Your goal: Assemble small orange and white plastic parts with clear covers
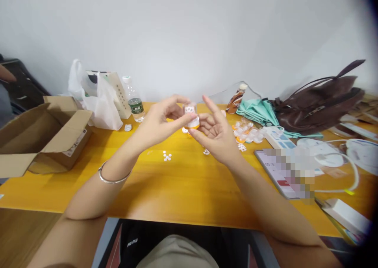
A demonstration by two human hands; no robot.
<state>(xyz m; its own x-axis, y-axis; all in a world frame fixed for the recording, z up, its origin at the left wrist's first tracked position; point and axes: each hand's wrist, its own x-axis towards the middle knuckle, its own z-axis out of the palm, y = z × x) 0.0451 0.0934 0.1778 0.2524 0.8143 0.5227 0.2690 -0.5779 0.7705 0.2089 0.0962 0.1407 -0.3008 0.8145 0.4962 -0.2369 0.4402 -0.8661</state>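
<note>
In the head view, the left hand [161, 119] grips a small clear jar [190, 111] above the desk [177, 185], between both hands. The right hand [217, 138] pinches its orange base, index finger raised. The jar's contents look white, though too blurred to name. White discs [167, 156] lie below; similar jars [246, 133] cluster right.

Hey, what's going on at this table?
A person is handling a small clear-topped container with both bare hands. The left hand grips it, while the right hand is at its orange base, index finger raised. Small white discs lie on the wooden table below, and a cluster of similar containers sits off to the right.
</note>
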